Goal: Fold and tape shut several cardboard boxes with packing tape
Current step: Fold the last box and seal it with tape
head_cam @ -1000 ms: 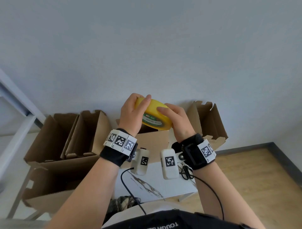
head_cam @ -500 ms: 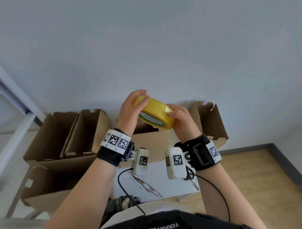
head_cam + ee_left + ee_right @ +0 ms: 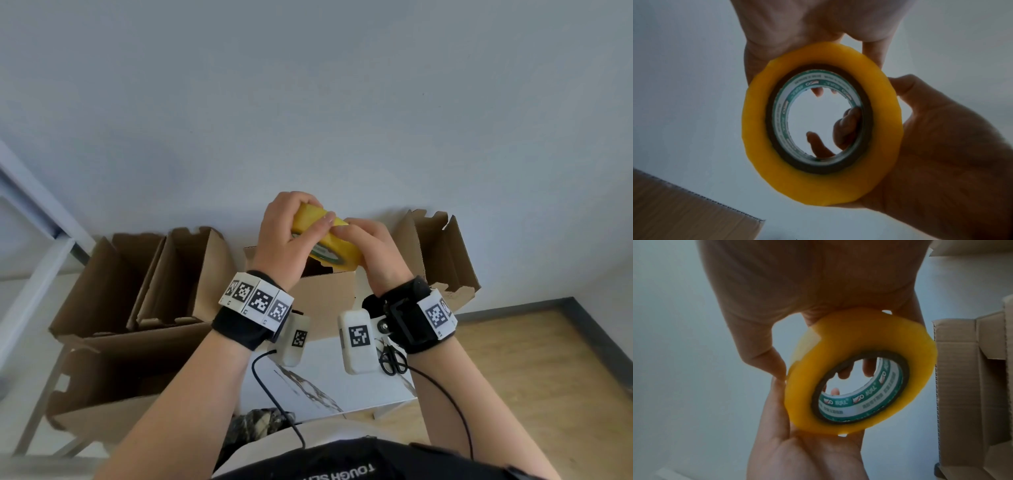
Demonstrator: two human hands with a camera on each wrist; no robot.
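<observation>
I hold a yellow roll of packing tape (image 3: 337,248) in the air in both hands, above an open cardboard box (image 3: 325,298). My left hand (image 3: 308,219) grips the roll's left side, with the thumb lying across its rim. My right hand (image 3: 342,231) grips the right side, and its fingertips meet the left thumb on the rim. In the left wrist view the roll (image 3: 756,146) faces me with its green-printed core. In the right wrist view my right thumb tip touches the outer rim of the roll (image 3: 838,356), and the left hand (image 3: 807,451) cradles it from below.
Open cardboard boxes stand at the left (image 3: 113,281) (image 3: 191,274), lower left (image 3: 120,370) and right (image 3: 442,253), against a grey wall. Black scissors (image 3: 394,359) lie on the white table (image 3: 325,383). Wooden floor shows at the right.
The roll has turned and tilted in my hands. My left thumb has slid over the rim towards the right fingertips, which now meet it.
</observation>
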